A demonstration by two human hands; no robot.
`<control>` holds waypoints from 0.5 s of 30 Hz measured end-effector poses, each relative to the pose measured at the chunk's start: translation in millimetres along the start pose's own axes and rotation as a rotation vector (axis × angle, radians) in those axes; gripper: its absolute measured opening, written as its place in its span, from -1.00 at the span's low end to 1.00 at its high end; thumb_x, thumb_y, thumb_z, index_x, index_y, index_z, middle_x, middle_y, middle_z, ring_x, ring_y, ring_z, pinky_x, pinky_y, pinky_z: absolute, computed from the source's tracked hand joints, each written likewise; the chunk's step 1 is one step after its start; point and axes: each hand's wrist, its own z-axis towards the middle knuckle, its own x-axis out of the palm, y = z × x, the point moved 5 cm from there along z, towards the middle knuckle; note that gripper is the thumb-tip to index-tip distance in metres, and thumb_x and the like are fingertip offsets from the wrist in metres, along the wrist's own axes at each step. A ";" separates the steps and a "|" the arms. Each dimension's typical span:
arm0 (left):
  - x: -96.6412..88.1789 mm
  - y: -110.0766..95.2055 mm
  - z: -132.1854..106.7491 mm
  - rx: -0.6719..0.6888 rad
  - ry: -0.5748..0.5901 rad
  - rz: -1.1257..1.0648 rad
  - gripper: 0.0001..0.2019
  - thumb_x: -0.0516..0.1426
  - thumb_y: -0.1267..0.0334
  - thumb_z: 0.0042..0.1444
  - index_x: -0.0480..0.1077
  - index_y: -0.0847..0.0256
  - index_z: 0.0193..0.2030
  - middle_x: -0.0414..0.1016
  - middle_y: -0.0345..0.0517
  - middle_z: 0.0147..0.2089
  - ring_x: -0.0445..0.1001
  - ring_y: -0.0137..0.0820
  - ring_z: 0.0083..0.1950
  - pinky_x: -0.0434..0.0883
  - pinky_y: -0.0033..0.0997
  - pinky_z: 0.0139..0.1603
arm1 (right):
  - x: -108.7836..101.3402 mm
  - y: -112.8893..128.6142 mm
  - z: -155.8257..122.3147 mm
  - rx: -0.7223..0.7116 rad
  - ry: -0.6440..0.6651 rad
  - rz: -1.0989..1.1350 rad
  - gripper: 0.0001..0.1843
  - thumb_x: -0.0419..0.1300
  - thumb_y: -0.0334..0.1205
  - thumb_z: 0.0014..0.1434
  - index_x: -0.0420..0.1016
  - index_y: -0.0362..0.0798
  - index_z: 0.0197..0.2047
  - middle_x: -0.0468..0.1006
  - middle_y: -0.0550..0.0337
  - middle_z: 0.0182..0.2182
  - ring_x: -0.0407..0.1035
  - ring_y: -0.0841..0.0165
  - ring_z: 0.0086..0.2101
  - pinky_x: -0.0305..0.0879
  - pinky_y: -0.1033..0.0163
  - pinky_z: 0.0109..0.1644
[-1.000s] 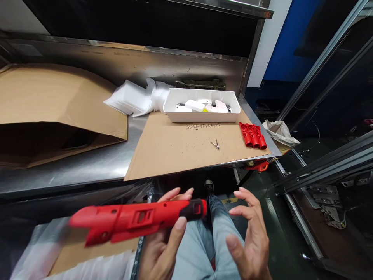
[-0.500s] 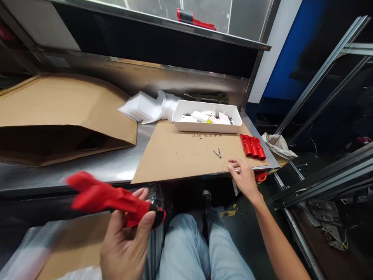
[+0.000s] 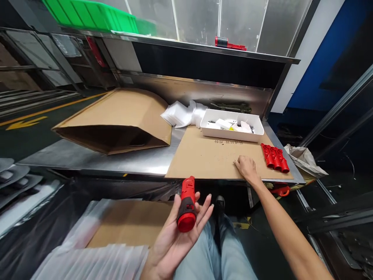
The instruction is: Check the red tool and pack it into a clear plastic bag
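Observation:
My left hand (image 3: 171,241) lies palm up over my lap with its fingers spread. A red plastic tool body (image 3: 187,206) with a black band rests in it, its round end toward me. My right hand (image 3: 247,169) reaches out to the cardboard sheet (image 3: 201,159) on the steel bench, fingers bent down onto the sheet. Whatever lies under those fingers is hidden. A row of small red parts (image 3: 274,157) lies just right of that hand. Behind it stands a white tray (image 3: 230,136) of small white pieces.
A big brown paper bag (image 3: 122,112) lies open on the bench's left, with white plastic bags (image 3: 180,114) behind it. The top shelf carries another red tool (image 3: 230,43) and green bins (image 3: 87,13). A cardboard box (image 3: 128,221) wrapped in plastic sits by my left knee.
My left hand has swung the red tool from pointing left to end-on and opened its fingers. My right hand has settled on the cardboard, covering the small metal piece. My head has tilted up.

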 end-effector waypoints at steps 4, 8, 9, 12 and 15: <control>2.4 3.8 5.2 -0.017 0.023 0.025 -0.66 -0.04 0.30 0.37 0.35 0.56 0.09 0.54 0.37 -0.20 0.64 -0.22 -0.23 0.65 -0.23 -0.25 | -11.7 -2.7 -46.2 -0.095 0.020 0.332 -0.69 0.15 -0.03 0.32 0.47 -0.14 -0.19 0.55 0.15 -0.33 0.52 0.33 -0.32 0.49 0.15 -0.17; 3.0 11.4 6.1 0.039 0.085 0.163 -0.67 -0.03 0.32 0.37 0.36 0.37 0.17 0.57 0.18 -0.18 0.60 -0.39 -0.34 0.61 -0.43 -0.33 | -27.9 9.6 -111.0 -0.185 0.039 0.736 -0.40 0.16 0.18 0.24 0.30 -0.04 0.18 0.55 0.15 -0.24 0.58 0.30 -0.30 0.54 0.24 -0.27; 2.2 12.7 5.7 0.100 0.089 0.224 -0.68 0.04 0.30 0.34 0.37 0.30 0.17 0.58 0.16 -0.10 0.59 -0.41 -0.32 0.60 -0.46 -0.30 | -31.8 13.7 -126.5 -0.207 0.049 0.872 -0.43 0.23 0.15 0.22 0.34 0.02 0.17 0.56 0.18 -0.24 0.59 0.30 -0.28 0.54 0.26 -0.25; 3.6 11.7 -0.9 0.403 0.109 0.443 -0.51 0.32 0.11 0.10 0.41 0.16 0.15 0.61 -0.06 -0.18 0.53 -0.47 -0.32 0.50 -0.64 -0.24 | -41.2 24.1 -164.2 -0.279 0.059 1.201 -0.66 0.36 0.01 0.16 0.52 0.15 -0.01 0.63 0.25 -0.27 0.59 0.34 -0.23 0.53 0.35 -0.14; 8.2 16.1 -11.9 0.475 0.130 0.497 -0.41 0.29 -0.09 0.06 0.38 0.13 0.18 0.49 -0.22 -0.42 0.52 -0.42 -0.28 0.46 -0.64 -0.14 | -45.2 30.3 -188.3 -0.349 -0.020 1.201 -0.69 0.36 -0.07 0.18 0.52 0.20 0.00 0.66 0.25 -0.24 0.58 0.38 -0.21 0.52 0.39 -0.10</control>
